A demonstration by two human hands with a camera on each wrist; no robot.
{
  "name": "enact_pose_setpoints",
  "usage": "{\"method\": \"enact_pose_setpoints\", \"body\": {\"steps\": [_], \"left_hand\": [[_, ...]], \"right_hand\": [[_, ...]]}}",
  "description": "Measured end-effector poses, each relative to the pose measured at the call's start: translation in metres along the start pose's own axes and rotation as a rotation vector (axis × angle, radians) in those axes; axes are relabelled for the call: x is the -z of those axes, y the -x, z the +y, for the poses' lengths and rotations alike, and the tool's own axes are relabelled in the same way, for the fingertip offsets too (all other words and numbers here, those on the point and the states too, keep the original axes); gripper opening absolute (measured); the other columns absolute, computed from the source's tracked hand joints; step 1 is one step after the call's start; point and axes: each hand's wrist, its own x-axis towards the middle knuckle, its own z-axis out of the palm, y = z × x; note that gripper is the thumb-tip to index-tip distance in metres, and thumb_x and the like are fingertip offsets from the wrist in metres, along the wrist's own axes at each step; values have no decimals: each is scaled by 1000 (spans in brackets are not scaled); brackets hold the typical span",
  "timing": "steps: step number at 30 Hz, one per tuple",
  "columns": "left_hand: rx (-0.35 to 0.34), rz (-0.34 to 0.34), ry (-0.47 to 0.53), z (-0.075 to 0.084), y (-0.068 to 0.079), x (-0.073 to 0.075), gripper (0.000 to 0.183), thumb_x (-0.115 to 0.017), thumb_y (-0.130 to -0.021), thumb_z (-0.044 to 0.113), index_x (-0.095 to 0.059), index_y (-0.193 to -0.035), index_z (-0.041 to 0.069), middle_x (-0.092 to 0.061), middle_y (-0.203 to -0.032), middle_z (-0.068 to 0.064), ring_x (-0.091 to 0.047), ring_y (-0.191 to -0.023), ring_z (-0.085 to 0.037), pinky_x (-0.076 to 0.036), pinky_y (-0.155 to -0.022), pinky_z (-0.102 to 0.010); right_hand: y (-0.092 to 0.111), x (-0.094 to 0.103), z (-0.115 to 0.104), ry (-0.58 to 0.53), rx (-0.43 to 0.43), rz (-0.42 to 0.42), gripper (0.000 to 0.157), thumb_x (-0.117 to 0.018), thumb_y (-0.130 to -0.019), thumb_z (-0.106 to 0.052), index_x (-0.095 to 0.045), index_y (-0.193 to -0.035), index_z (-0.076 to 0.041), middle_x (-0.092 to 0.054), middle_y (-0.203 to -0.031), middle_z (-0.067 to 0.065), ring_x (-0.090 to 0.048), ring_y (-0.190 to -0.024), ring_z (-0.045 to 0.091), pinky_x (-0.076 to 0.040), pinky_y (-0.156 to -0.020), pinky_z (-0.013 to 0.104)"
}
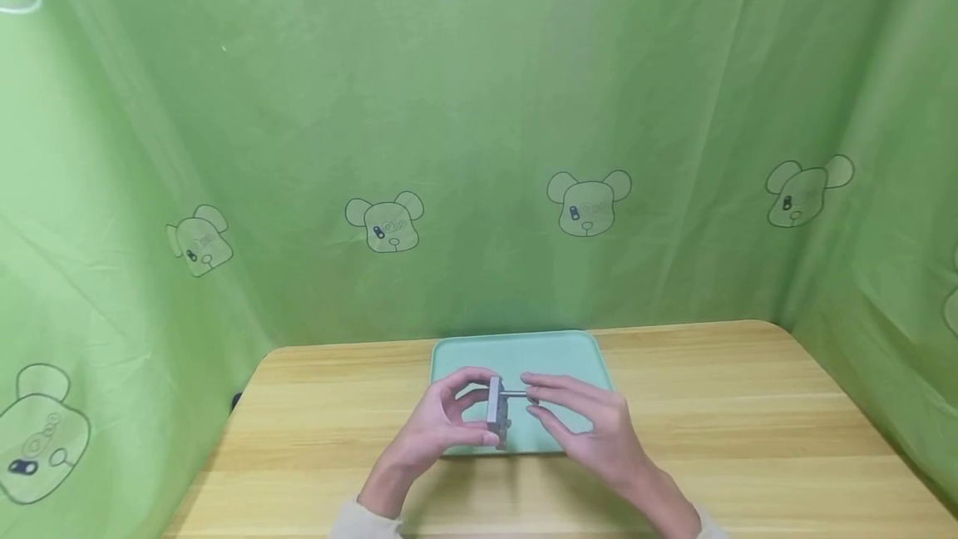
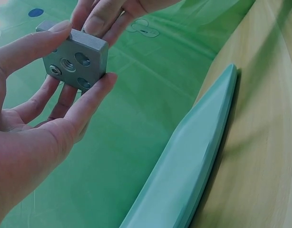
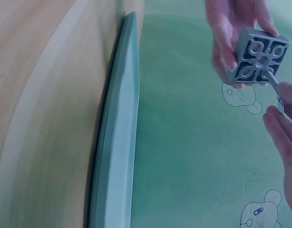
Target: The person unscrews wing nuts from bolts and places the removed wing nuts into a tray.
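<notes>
My left hand point(image 1: 441, 427) grips a square grey metal block point(image 1: 497, 412) by its edges, thumb below and fingers above, over the mint-green tray point(image 1: 516, 352). The block point(image 2: 75, 59) shows several round holes on its face. A thin metal bolt point(image 1: 516, 394) sticks out of the block's centre hole point(image 3: 260, 61) towards the right. My right hand point(image 1: 580, 418) pinches the bolt's head point(image 3: 279, 102) between fingertips. In the right wrist view the block point(image 3: 259, 57) shows a ribbed face with the bolt point(image 3: 272, 81) running from it.
The tray lies on a light wooden table point(image 1: 748, 439), near its back middle. Green cloth with bear prints point(image 1: 587, 202) walls in the back and both sides. The tray's raised rim point(image 2: 193, 161) shows in both wrist views.
</notes>
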Motion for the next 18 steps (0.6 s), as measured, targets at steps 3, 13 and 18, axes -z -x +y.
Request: {"method": "enact_pose_setpoints", "body": {"steps": [3, 13, 18], "left_hand": [[-15, -7, -2, 0, 0, 1, 71, -75, -79, -15, -40, -140, -15, -48, -135, -18, -62, -115, -32, -60, -96, -51], [-21, 32, -62, 0, -1, 0, 68, -76, -74, -16, -49, -136, -10, -51, -136, -16, -60, -122, -31, -59, -98, -53], [-10, 63, -140, -1, -2, -1, 71, -79, -71, -14, -51, -136, -9, -50, -139, -16, -51, -132, -40, -58, -101, -53]], "right_hand": [[6, 1, 1, -143, -162, -18, 40, -83, -75, 12, -73, -113, 6, -72, -112, 26, -73, -101, 33, -62, -92, 33], [8, 13, -2, -492, -1044, 2, 38, -68, -99, -12, -61, -129, 11, -69, -120, 28, -74, -99, 34, -65, -84, 45], [6, 15, 0, -591, -1262, -60, 46, -70, -99, -20, -60, -128, 14, -69, -117, 28, -73, -102, 36, -63, -89, 46]]}}
